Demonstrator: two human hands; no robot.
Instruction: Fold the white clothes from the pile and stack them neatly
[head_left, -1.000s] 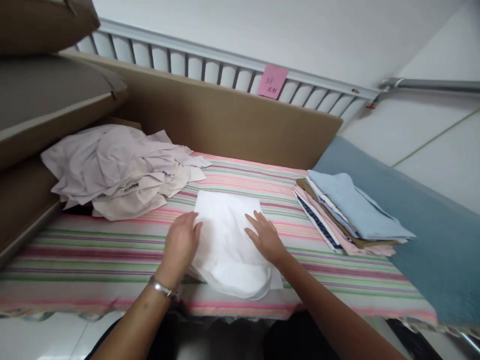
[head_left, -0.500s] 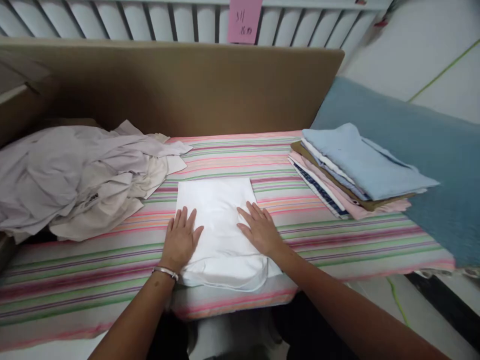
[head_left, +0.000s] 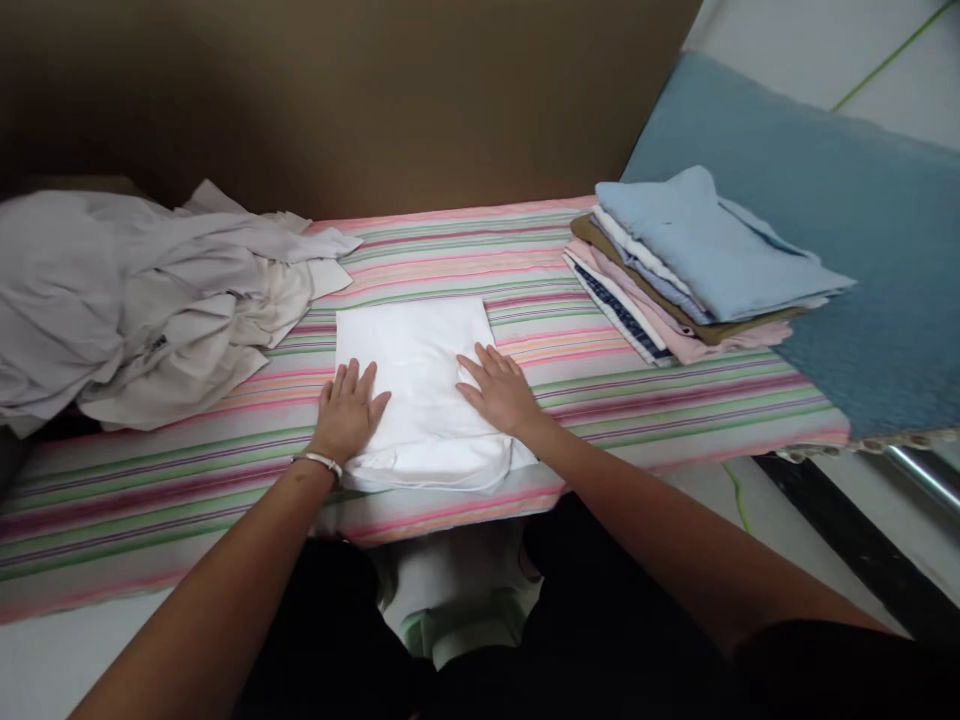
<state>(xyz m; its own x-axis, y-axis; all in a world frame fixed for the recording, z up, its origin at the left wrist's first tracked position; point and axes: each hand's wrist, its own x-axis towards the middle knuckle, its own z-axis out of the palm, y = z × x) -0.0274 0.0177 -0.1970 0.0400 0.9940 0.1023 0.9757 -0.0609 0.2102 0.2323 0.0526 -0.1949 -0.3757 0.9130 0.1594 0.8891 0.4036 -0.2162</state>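
white garment (head_left: pixel 412 375), already folded into a block near the front edge of the striped cloth (head_left: pixel 165 490), with a loose near end. flat along its sides: left hand (head_left: pixel 347 415) and right hand (head_left: pixel 501 395), with fingers spread. farther right, a stack of folded clothes (head_left: pixel 712 250); farther left, a rumpled pale heap (head_left: pixel 127 290), apparently unfolded.

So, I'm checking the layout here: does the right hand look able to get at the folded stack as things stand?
Probably yes: the right hand rests open on the white cloth, and only striped tablecloth shows between it and the folded stack. Full arm reach can't be judged.
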